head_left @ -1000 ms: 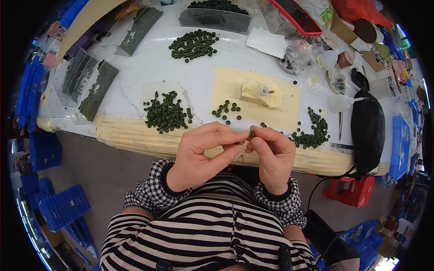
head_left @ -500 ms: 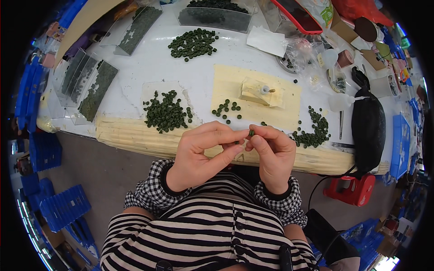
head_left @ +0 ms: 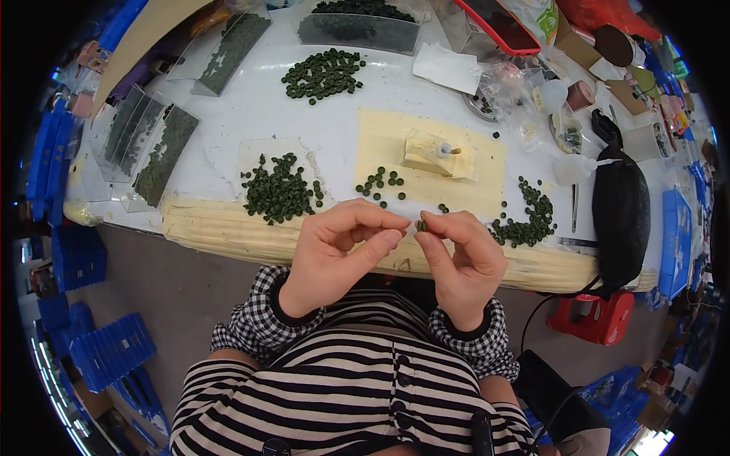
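My left hand (head_left: pixel 338 254) and my right hand (head_left: pixel 460 262) meet fingertip to fingertip just in front of the table's near edge. Between the fingertips sits a small dark green disc (head_left: pixel 420 225), pinched mostly by my right hand. Beyond them lies a pale yellow mat (head_left: pixel 395 148) with a small cream block (head_left: pixel 437 154) and a few loose green discs (head_left: pixel 380 182). A pile of green discs (head_left: pixel 280 190) lies to the left on a clear sheet. Another pile of green discs (head_left: pixel 525 220) lies to the right.
Clear trays of green discs (head_left: pixel 156 148) stand at the left, a larger pile (head_left: pixel 323 74) and a clear box (head_left: pixel 357 23) at the back. A black pouch (head_left: pixel 620 213) lies at the right, with a red device (head_left: pixel 597 315) below it. Blue crates (head_left: pixel 106 349) stand on the floor.
Both hands stay pinched together at the table's edge; the fingers have shifted only slightly around the small disc.
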Motion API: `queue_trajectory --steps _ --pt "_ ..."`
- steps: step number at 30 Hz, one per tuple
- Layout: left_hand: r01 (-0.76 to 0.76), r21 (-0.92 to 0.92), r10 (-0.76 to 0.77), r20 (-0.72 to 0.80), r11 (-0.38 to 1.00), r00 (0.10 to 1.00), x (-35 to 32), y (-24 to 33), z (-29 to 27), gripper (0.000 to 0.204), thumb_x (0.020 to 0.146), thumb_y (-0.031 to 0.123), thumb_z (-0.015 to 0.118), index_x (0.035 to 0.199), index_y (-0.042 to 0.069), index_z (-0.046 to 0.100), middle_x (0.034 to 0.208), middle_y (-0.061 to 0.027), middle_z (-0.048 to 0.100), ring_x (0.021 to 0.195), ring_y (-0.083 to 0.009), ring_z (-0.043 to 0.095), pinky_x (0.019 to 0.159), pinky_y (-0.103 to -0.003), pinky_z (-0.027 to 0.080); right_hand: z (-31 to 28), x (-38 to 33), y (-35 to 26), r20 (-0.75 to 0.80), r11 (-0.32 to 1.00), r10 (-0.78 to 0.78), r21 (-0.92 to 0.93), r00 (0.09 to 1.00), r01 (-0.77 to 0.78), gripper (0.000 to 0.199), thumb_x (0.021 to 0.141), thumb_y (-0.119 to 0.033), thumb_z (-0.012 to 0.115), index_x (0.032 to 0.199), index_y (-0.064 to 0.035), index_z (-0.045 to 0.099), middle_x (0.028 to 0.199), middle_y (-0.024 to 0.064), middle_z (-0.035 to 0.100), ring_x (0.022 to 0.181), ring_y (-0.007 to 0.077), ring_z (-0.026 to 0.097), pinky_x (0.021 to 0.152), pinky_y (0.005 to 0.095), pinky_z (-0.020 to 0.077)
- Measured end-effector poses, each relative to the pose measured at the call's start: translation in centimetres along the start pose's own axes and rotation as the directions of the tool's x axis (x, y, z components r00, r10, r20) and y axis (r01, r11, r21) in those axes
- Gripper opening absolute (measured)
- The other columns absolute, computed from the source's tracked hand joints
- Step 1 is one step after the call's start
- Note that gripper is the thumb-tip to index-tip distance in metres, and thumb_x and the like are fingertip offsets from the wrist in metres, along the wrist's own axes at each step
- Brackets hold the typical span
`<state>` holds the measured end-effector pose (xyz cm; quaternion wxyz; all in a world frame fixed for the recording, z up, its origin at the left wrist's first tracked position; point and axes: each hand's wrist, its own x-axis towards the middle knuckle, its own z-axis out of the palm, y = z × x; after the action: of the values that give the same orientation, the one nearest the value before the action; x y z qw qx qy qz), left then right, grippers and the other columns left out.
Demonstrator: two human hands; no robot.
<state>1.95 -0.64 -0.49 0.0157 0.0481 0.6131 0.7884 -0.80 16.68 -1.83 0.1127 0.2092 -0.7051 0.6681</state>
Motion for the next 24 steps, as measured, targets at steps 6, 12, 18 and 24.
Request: queue_trajectory --steps 6,12,18,24 --pt "0.321 -0.355 -0.286 0.148 0.878 0.947 0.2 -0.4 -0.4 0.02 0.096 0.013 0.06 0.11 -0.001 0.065 0.09 -0.0029 0.066 0.079 -0.0067 0.06 0.071 -0.021 0.049 -0.1 0.4 -0.8 0.022 0.987 -0.096 -0.126 0.995 0.098 0.029 0.071 0.008 0.076 0.099 -0.0007 0.073 0.082 0.0071 0.063 0.07 0.0146 0.06 0.061 0.0238 0.0467" --pt "0.424 -0.528 -0.327 0.271 0.735 0.905 0.4 -1.4 -0.3 0.018 0.098 0.017 0.059 0.106 0.002 0.063 0.088 -0.0006 0.064 0.076 -0.0065 0.057 0.068 -0.02 0.047 -0.2 0.4 -0.9 0.052 0.988 -0.104 -0.113 0.993 0.109 0.031 0.071 0.008 0.076 0.1 -0.0008 0.073 0.082 0.0057 0.06 0.069 0.0132 0.057 0.059 0.023 0.0451" --pt "0.46 -0.566 -0.346 0.303 0.684 0.888 0.5 -1.6 -0.4 0.015 0.098 0.017 0.058 0.104 0.003 0.062 0.088 0.0005 0.062 0.078 -0.0064 0.056 0.069 -0.021 0.046 -0.2 0.6 -1.1 0.073 0.984 -0.116 -0.124 0.991 0.125 0.033 0.07 0.007 0.078 0.101 -0.0014 0.073 0.082 0.0056 0.06 0.068 0.013 0.056 0.058 0.0231 0.0439" --pt "0.489 -0.606 -0.324 0.368 0.628 0.872 0.6 -2.0 -0.7 0.014 0.098 0.017 0.058 0.102 0.004 0.063 0.087 0.0007 0.061 0.076 -0.0068 0.055 0.069 -0.021 0.046 -0.1 0.7 -0.9 0.086 0.984 -0.142 -0.099 0.986 0.151 0.034 0.068 0.006 0.079 0.101 -0.0019 0.073 0.081 0.0054 0.06 0.068 0.0132 0.055 0.057 0.0231 0.0426"
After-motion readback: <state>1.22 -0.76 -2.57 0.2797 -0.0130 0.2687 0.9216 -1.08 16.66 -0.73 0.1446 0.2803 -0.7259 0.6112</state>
